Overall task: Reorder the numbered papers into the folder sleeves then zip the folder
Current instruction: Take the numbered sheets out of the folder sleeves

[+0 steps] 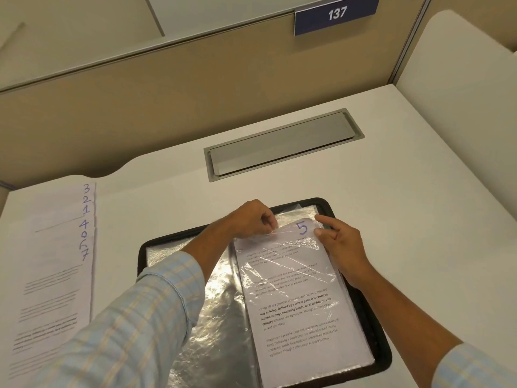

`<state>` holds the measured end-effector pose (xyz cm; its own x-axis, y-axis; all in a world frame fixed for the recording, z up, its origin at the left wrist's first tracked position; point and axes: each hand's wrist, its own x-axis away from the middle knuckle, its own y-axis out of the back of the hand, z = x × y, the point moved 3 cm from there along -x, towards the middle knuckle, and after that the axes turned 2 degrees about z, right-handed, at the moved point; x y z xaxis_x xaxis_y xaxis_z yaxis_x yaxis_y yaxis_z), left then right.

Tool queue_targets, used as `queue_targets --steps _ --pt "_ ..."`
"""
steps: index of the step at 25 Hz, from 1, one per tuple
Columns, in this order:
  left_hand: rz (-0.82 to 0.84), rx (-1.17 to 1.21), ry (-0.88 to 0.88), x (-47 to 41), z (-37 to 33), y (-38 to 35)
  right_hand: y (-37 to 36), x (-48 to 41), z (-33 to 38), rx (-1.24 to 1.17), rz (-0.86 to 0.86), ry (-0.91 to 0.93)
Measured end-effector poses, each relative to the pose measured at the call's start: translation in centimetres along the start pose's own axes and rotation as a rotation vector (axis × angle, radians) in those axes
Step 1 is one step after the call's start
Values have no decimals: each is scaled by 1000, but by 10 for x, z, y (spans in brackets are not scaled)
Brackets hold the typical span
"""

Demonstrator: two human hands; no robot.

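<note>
A black zip folder (375, 340) lies open on the desk with clear plastic sleeves (212, 312) spread across its left half. On its right half lies the paper numbered 5 (296, 306), partly inside a crinkled clear sleeve. My left hand (251, 219) pinches the top edge of that sleeve near the paper's upper left corner. My right hand (341, 242) holds the paper's upper right corner, index finger stretched along the top edge. A fanned stack of numbered papers (58, 261) showing 3, 2, 1, 4, 6, 7 lies at the desk's left.
A grey metal cable hatch (282, 144) is set into the white desk (419, 177) behind the folder. A beige partition wall (167, 88) stands at the back, with a blue sign reading 137 (335, 15) above. A white panel (461, 65) closes the right side.
</note>
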<state>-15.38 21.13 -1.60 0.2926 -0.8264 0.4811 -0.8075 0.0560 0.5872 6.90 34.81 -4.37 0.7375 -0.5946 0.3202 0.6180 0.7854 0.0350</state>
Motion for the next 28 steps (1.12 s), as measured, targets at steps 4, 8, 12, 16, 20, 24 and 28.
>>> queue_targets --steps 4,8,12,16,20,24,28 --pt "-39 5 2 -9 0 9 1 -6 8 -72 -60 -15" --pt "-159 -3 -5 -21 2 28 1 -23 14 -87 -121 -3" --pt "-286 23 49 -38 10 48 -6 -48 27 35 -116 50" --pt "-393 80 57 -52 8 69 -17 -77 39 182 -59 11" --pt "-504 121 34 -63 8 88 -27 -102 43 376 -50 14" --pt "-804 97 41 -59 23 99 -32 -114 51 341 -152 45" --pt "-1017 553 144 -27 35 75 -31 -120 67 224 -202 90"
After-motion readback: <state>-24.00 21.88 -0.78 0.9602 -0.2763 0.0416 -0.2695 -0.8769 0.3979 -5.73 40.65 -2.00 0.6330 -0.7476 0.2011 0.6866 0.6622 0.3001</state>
